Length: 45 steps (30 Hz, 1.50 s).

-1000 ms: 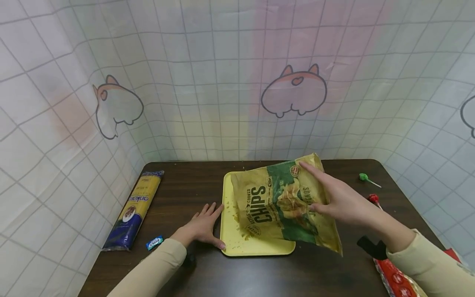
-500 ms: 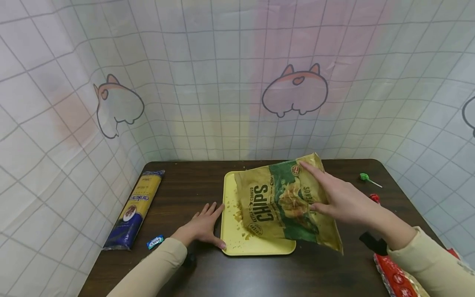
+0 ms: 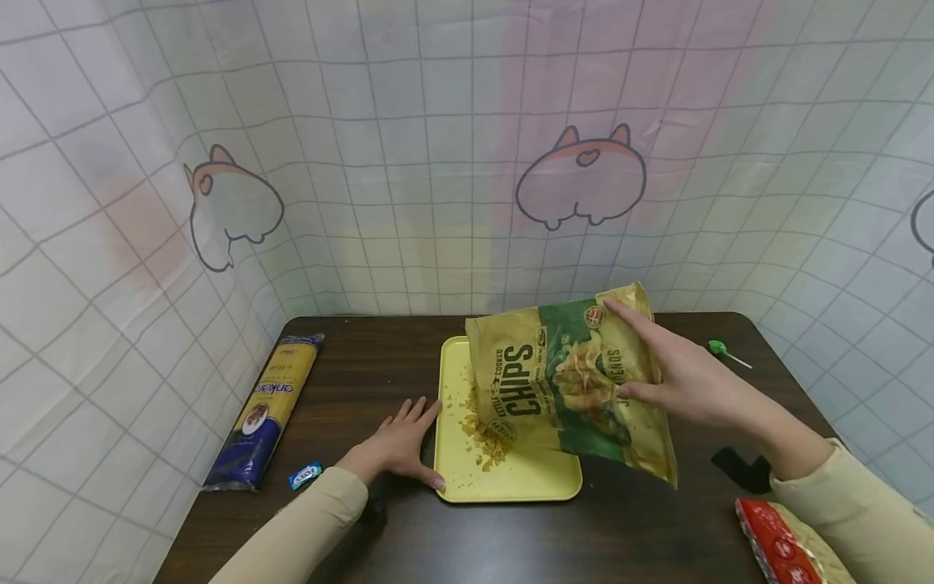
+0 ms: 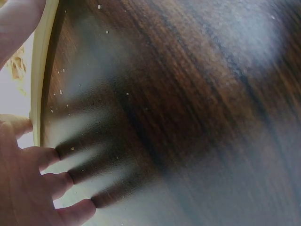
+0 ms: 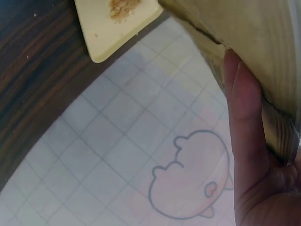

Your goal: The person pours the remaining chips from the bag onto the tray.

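My right hand [image 3: 689, 373] grips a yellow-and-green chip bag [image 3: 576, 381] near its right end, thumb on the printed front. The bag is tilted over a yellow tray [image 3: 525, 484], its left end low. Below that end lies a heap of chip crumbs [image 3: 487, 440], also seen in the right wrist view on the tray [image 5: 101, 47]. With fingers spread, my left hand [image 3: 397, 446] rests at the tray's left rim, thumb and index finger touching it. In the left wrist view, the other fingertips of the left hand [image 4: 28, 183] are on the wooden tabletop.
A blue-and-yellow pasta packet [image 3: 266, 410] lies at the left of the table [image 3: 379, 365], with a small blue wrapped sweet [image 3: 304, 475] nearby. To the right are a green lollipop [image 3: 718, 349] and a red packet [image 3: 784, 547]. A gridded curtain [image 3: 409, 162] encloses the table.
My right hand has lifted the chip bag slightly up and to the right. More crumbs have spilled onto the tray, making a bigger heap. My left hand stays in place.
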Each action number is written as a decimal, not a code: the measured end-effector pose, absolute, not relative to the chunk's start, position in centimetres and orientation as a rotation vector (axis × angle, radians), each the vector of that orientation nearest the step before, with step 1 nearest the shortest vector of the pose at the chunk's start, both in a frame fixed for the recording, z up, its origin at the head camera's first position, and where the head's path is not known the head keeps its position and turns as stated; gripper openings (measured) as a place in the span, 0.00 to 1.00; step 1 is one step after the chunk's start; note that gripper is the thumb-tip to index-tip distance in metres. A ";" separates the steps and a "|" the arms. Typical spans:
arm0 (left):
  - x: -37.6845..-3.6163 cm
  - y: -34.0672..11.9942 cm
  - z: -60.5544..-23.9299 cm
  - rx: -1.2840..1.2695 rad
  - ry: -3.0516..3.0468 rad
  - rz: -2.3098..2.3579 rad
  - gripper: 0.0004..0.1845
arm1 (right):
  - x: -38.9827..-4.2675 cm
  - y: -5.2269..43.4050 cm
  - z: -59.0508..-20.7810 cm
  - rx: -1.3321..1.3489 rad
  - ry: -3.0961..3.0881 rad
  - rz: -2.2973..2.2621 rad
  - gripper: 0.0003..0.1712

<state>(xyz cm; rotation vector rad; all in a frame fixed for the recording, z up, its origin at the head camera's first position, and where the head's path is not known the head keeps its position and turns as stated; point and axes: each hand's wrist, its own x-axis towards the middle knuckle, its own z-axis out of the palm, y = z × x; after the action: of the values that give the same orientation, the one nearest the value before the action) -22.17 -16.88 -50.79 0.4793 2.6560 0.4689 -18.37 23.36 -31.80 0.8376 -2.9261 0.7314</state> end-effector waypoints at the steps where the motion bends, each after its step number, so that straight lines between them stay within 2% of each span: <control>1: -22.2 -16.9 -50.8 0.477 2.656 0.469 0.71 | -18.4 23.4 -31.7 0.832 -2.927 0.727 0.61; 18: -22.4 -16.9 -51.2 0.472 2.653 0.481 0.72 | -18.7 22.5 -32.9 0.819 -2.911 0.637 0.62; 30: -22.2 -16.8 -50.8 0.480 2.645 0.472 0.72 | -18.7 22.3 -32.3 0.773 -2.893 0.622 0.63; 45: -22.2 -16.7 -50.8 0.466 2.648 0.470 0.71 | -20.1 20.8 -32.6 0.752 -2.765 0.644 0.61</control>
<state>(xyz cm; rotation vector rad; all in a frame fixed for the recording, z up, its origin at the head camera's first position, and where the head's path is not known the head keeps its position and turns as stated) -22.18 -16.72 -50.81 0.4664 2.6484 0.4700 -20.05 20.81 -32.55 0.7519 -2.7652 0.6444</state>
